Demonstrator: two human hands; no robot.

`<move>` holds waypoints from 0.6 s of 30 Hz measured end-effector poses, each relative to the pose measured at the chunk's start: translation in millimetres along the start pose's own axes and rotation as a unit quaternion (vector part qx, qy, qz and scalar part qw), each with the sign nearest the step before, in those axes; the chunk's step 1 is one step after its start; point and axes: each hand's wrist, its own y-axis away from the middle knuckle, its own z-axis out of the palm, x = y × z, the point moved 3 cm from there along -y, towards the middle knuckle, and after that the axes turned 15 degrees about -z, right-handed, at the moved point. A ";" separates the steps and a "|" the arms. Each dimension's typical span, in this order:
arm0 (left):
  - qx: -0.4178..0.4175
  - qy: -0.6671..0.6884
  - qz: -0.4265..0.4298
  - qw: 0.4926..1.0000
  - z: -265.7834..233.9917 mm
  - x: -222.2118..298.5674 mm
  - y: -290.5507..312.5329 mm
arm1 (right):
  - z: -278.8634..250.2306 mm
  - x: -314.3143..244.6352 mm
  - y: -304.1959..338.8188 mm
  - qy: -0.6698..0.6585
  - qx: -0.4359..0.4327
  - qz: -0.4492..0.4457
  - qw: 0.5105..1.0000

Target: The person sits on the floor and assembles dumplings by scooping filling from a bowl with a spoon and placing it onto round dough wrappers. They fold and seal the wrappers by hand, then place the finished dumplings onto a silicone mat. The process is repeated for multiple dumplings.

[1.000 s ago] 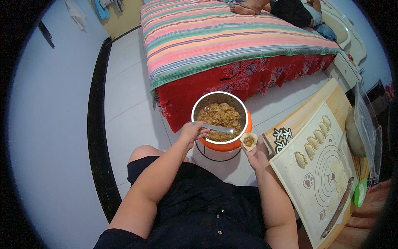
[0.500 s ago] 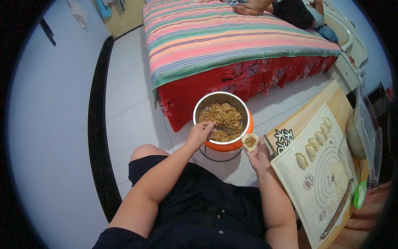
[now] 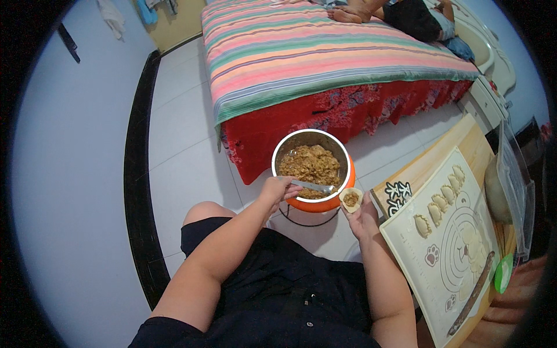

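Left hand (image 3: 278, 190) had drawn back slightly to the left over the last half second, and the metal spatula (image 3: 313, 186) in it had turned its bright face up; right hand (image 3: 362, 217) barely moved.

Far left: pale wall (image 3: 69, 174), then black baseboard (image 3: 136, 174) and white floor tiles (image 3: 180, 139). Bed (image 3: 325, 52) with striped cover stood behind the bowl, someone's bare feet (image 3: 348, 15) near its far edge.

Left hand was at the bowl's near-left rim, fingers closed around the spatula handle, blade pointing right across the bowl. Metal bowl (image 3: 350, 168) held brown minced filling (image 3: 313, 161) and sat on an orange stool (image 3: 316, 205).

Right of the spatula tip, near but apart, was the round dough wrapper (image 3: 350, 210), open, with filling in its middle. It lay on the fingers of the right hand, which cupped it from below, just beside the bowl's lower-right rim; cannot tell if it touched.

Right of that hand: wooden desk (image 3: 458, 136) carrying a white mat (image 3: 406, 235), a slanting row of folded dumplings (image 3: 436, 214), flat dough pieces (image 3: 476, 246), a dark rolling pin (image 3: 473, 294) and, at its right edge, a green-rimmed dish (image 3: 504, 274).
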 end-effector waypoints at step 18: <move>-0.098 0.034 0.033 0.994 10.5 28.8 34.0 | -6.7 8.8 -5.0 -0.051 -0.069 -0.017 0.996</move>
